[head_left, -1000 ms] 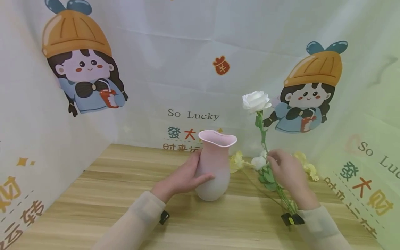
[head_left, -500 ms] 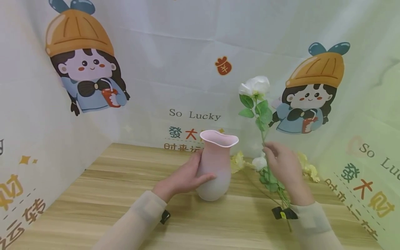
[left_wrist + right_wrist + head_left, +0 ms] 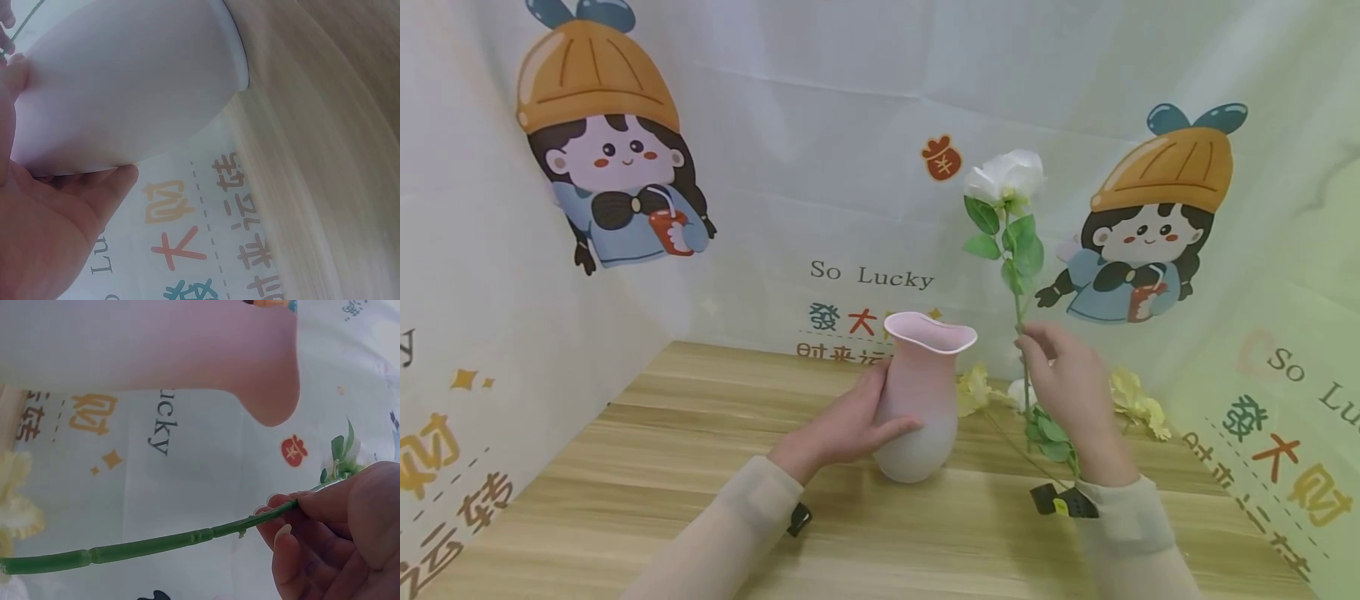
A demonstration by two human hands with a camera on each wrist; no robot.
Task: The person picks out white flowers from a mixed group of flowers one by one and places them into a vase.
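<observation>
A pink-and-white vase (image 3: 917, 408) with a wavy rim stands upright on the wooden table. My left hand (image 3: 846, 421) holds its left side, thumb across the front and fingers behind; the left wrist view shows the vase wall (image 3: 125, 87) between thumb and fingers. To the right of the vase, my right hand (image 3: 1071, 392) pinches the green stem of a white rose (image 3: 1006, 179) between thumb and fingertips. The bloom is up, higher than the vase rim. In the right wrist view the bare lower stem (image 3: 144, 547) runs out from the fingers, below the vase.
Yellow flowers (image 3: 1138, 404) lie at the back right of the table, with another yellow bloom (image 3: 973, 390) just right of the vase. Green leaves (image 3: 1051, 433) and a partly hidden white flower lie by my right hand. A printed cloth (image 3: 760, 167) hangs behind the table.
My right hand has moved up and slightly left, lifting the white rose away from the other flowers; its leaves and lower stem now show. The left hand and vase stay in place.
</observation>
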